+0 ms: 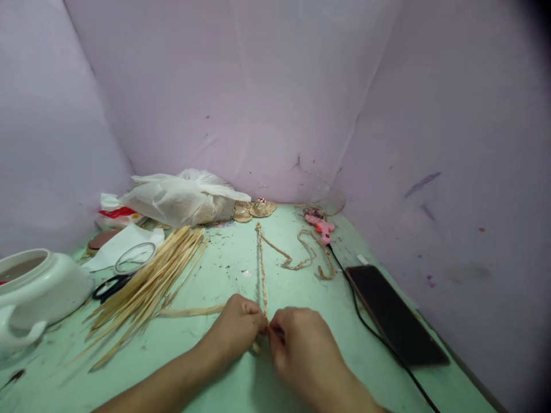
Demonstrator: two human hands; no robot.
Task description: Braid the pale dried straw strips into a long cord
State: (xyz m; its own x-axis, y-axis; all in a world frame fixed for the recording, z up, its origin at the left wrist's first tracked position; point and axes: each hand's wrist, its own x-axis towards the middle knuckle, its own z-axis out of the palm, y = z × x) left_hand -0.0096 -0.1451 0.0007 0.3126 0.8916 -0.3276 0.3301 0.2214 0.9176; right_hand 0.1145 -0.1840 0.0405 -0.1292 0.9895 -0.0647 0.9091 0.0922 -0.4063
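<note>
A thin braided cord of dried plant fibre (262,264) runs straight down the middle of the table to my two hands. At its far end it bends and trails off in loose curves to the right. My left hand (241,327) is closed on the cord's near end, and a flat fibre strip (193,311) extends leftward from behind it. Pressed close beside it, my right hand (301,338) pinches at the same end of the cord. The fingertips meet there, so the strands between them are mostly hidden.
Left are a bundle of dried strips (146,287), black-handled scissors (109,287), a metal ring (135,258) and a white ceramic pot (55,287). A white plastic bag (181,198) lies at the back. Right are a pink glue gun (321,226), its black cable (361,315) and a dark tablet-like slab (396,315).
</note>
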